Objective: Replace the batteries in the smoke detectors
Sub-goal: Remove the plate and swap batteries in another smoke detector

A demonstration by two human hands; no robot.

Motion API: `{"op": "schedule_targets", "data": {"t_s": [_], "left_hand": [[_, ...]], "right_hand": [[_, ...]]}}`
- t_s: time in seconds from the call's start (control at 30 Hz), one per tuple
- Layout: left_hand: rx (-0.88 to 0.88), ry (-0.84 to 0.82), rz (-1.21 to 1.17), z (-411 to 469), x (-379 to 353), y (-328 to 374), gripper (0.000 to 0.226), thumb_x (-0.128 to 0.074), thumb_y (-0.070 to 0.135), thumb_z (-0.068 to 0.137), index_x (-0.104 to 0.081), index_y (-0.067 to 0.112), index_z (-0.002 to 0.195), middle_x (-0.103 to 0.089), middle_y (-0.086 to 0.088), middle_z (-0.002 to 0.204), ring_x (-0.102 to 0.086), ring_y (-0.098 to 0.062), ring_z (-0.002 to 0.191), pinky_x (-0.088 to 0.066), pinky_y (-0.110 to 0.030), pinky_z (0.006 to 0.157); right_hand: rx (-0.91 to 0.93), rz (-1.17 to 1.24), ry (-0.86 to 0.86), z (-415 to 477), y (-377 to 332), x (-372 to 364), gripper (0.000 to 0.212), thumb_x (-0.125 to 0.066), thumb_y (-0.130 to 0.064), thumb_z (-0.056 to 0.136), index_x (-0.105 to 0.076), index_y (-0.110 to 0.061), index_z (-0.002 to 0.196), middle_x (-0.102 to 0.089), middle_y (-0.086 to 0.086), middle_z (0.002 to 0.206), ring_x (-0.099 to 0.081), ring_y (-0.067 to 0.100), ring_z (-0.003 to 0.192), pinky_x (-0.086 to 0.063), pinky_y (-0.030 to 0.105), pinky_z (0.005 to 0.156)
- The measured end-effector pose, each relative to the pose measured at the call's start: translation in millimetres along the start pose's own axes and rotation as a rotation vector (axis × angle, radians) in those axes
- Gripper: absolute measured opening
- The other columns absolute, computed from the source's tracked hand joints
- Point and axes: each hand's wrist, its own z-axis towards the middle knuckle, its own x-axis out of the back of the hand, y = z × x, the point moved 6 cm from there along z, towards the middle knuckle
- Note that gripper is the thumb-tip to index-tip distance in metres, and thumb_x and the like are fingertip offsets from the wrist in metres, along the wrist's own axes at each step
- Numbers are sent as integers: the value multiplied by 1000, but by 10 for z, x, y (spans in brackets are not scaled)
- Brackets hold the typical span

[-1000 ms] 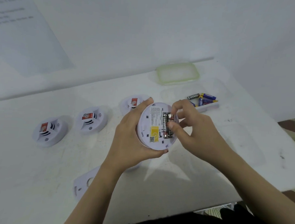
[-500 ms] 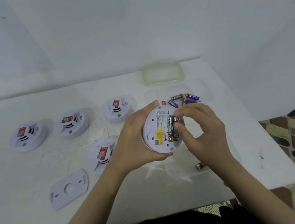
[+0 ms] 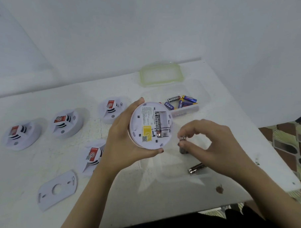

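Note:
My left hand (image 3: pixel 122 138) grips a round white smoke detector (image 3: pixel 150 126) above the table, its back facing me. Its open battery bay holds one dark battery (image 3: pixel 158 126) beside an empty slot. Just right of the detector, my right hand (image 3: pixel 208 144) pinches a removed battery (image 3: pixel 182 144) between thumb and fingers. Another used battery (image 3: pixel 196 168) lies on the table below that hand. A clear plastic box (image 3: pixel 189 110) behind the detector holds several fresh batteries (image 3: pixel 181 101).
Three white smoke detectors (image 3: pixel 21 135) (image 3: pixel 66 123) (image 3: pixel 112 108) stand in a row at left, a fourth (image 3: pixel 91 156) nearer me. A white mounting plate (image 3: pixel 56 190) lies at front left. A green-rimmed lid (image 3: pixel 161 73) rests by the wall. The table edge (image 3: pixel 282 159) runs along the right.
My right hand has pulled one battery out of the detector's bay and moved it to the right, leaving one slot empty. The left hand keeps holding the detector.

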Motion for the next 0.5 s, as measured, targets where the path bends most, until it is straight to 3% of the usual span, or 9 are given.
{"op": "schedule_targets", "data": {"t_s": [0.13, 0.23, 0.3, 0.37, 0.5], "left_hand": [[11, -22, -36, -47, -29, 30, 107, -84, 54, 45, -41, 24, 139, -52, 17, 134, -51, -5, 124, -42, -24, 105], [-19, -52, -18, -63, -68, 76, 108, -86, 52, 47, -43, 17, 140, -55, 8, 133, -53, -14, 124, -47, -45, 102], [-44, -64, -21, -51, -83, 138, 104, -86, 51, 48, -43, 20, 138, -57, 5, 131, -55, -17, 121, -48, -49, 97], [-80, -68, 6, -41, -83, 205, 101, -84, 52, 49, -43, 22, 137, -57, 6, 131, -56, -13, 119, -48, -46, 98], [-140, -74, 88, -26, -78, 273, 101, -80, 58, 51, -45, 17, 137, -53, 16, 131, -49, 5, 118, -42, -24, 102]], "right_hand": [[34, -109, -77, -3, 107, 17, 35, -55, -44, 84, -62, -31, 115, -60, -27, 105, -54, -7, 96, -44, 18, 85], [96, -164, -96, 51, 52, 7, 56, -52, -43, 85, -45, -26, 138, -56, -13, 129, -52, -4, 110, -44, 17, 91], [138, -226, -145, 87, 20, -47, 64, -50, -44, 84, -37, -23, 144, -53, -4, 137, -56, 9, 117, -51, 28, 90], [168, -259, -173, 110, -6, -105, 66, -48, -44, 84, -37, -19, 144, -50, 2, 141, -61, 22, 114, -56, 39, 80], [260, -359, -155, 159, -87, -125, 63, -50, -43, 82, -50, -9, 135, -51, 9, 139, -68, 27, 100, -59, 38, 66]]}}
